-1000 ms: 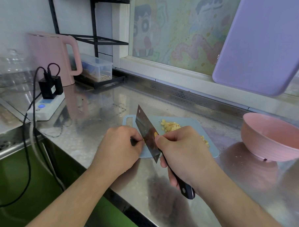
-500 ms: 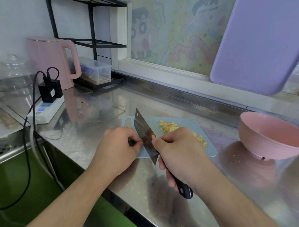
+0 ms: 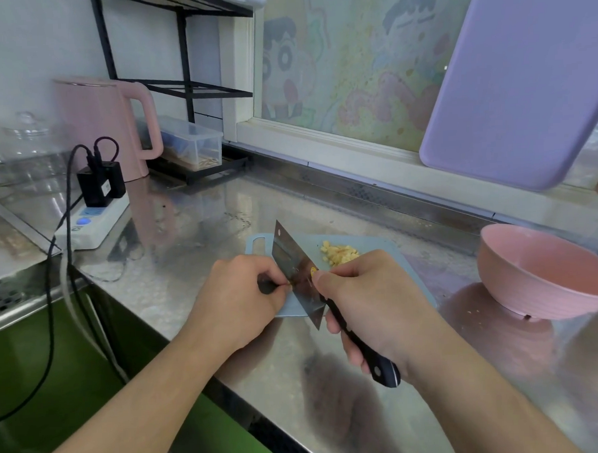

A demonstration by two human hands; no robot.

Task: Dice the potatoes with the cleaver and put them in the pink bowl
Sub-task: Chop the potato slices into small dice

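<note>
Right hand (image 3: 373,302) grip is clamped around the cleaver (image 3: 296,271) handle, blade edge down on the cutting board (image 3: 388,253). Left hand (image 3: 239,297) fingertips pinch together against the blade flat. Diced potatoes (image 3: 338,253) lie just beyond the grip; pink bowl (image 3: 539,274) stands well right on the bench (image 3: 195,231). Pose matches the earlier frame.

The right hand (image 3: 373,302) grips the cleaver (image 3: 298,271) by its black handle, blade tilted over the blue cutting board (image 3: 388,253). The left hand (image 3: 239,297) pinches something small against the blade. Diced potato (image 3: 338,253) lies on the board. The pink bowl (image 3: 546,273) stands tilted on the steel bench (image 3: 204,210).
</note>
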